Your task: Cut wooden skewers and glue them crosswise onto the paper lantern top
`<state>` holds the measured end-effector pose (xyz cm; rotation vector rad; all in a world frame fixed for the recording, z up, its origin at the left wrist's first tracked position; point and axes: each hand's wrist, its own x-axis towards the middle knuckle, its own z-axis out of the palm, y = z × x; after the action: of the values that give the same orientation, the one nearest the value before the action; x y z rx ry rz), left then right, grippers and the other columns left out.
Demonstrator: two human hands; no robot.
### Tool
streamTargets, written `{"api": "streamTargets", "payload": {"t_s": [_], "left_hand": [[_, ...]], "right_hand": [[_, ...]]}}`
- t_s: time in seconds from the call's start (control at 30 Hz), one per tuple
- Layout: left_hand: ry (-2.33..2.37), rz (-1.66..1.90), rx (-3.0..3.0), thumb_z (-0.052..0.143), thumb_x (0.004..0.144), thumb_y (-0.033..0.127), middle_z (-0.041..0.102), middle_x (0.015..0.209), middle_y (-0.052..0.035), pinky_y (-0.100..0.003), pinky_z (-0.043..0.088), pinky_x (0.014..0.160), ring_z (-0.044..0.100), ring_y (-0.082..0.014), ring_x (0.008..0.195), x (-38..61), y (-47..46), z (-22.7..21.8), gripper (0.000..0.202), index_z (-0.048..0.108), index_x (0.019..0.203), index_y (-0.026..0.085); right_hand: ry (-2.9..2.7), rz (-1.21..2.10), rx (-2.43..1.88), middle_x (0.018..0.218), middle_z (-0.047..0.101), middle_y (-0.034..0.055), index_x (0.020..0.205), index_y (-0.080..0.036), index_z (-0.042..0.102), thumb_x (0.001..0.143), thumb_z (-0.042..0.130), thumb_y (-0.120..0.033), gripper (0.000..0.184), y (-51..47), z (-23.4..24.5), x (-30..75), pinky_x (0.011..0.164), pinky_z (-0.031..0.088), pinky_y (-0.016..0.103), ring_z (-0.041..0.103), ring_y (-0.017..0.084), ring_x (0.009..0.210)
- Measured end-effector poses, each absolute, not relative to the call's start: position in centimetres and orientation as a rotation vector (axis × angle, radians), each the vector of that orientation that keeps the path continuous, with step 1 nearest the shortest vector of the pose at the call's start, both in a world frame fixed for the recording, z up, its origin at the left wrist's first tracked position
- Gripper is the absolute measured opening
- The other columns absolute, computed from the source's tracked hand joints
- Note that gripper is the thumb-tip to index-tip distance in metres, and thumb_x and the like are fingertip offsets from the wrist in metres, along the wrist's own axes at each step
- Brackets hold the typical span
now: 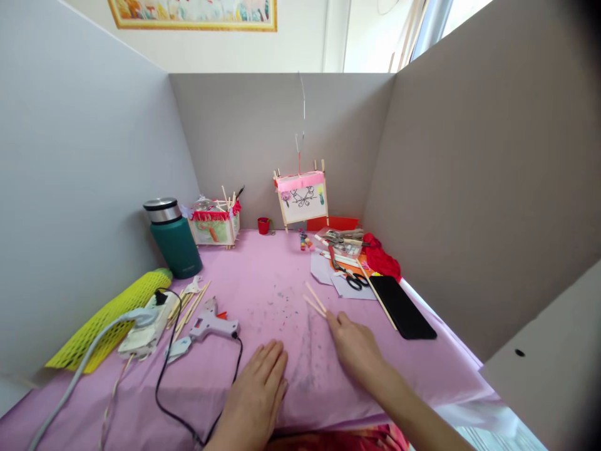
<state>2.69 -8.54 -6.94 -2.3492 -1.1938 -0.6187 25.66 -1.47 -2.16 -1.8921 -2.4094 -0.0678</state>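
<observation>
My right hand (354,347) pinches two thin wooden sticks (315,299) at their near ends; their far ends spread apart in a narrow V just over the pink tablecloth (267,275). Flat on the cloth near the front edge lies my left hand (260,388), fingers stretched out, holding nothing. A white glue gun (213,324) with an orange trigger rests on its side to the left of that hand. Its black cord runs down past the left wrist.
Left stand a green bottle (174,241), a power strip (148,329), yellow mesh (110,313) and a decorated box (213,227). A paper lantern (303,197) hangs at the back. Right lie scissors (352,275), a black phone (402,307) and red cloth (381,258). Grey panels enclose three sides.
</observation>
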Motion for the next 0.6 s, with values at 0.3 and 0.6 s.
{"api": "streamTargets", "payload": {"t_s": [0.3,0.6], "left_hand": [[-1.379,-0.867,-2.555,0.050,0.087,0.018,0.062,0.113,-0.0149,-0.041,0.054,0.089,0.059,-0.0244,0.104,5.5,-9.0,-4.2,0.030,0.059,0.114,0.012],[-1.325,-0.885,-2.595,0.050,0.088,0.018,0.062,0.112,-0.0125,-0.043,0.053,0.087,0.058,-0.0252,0.102,6.5,-8.0,-5.5,0.026,0.062,0.110,0.015]], "right_hand": [[-2.452,-0.061,-1.820,0.100,0.066,0.0116,0.129,-0.015,0.051,0.084,0.038,-0.003,0.048,-3.8,-3.2,22.8,0.063,0.046,0.027,0.067,0.021,0.076],[-1.879,-0.217,-1.520,0.111,0.057,0.0124,0.126,-0.018,0.052,0.095,0.040,-0.030,0.035,-6.4,-4.9,29.8,0.089,0.044,0.036,0.053,0.024,0.104]]}}
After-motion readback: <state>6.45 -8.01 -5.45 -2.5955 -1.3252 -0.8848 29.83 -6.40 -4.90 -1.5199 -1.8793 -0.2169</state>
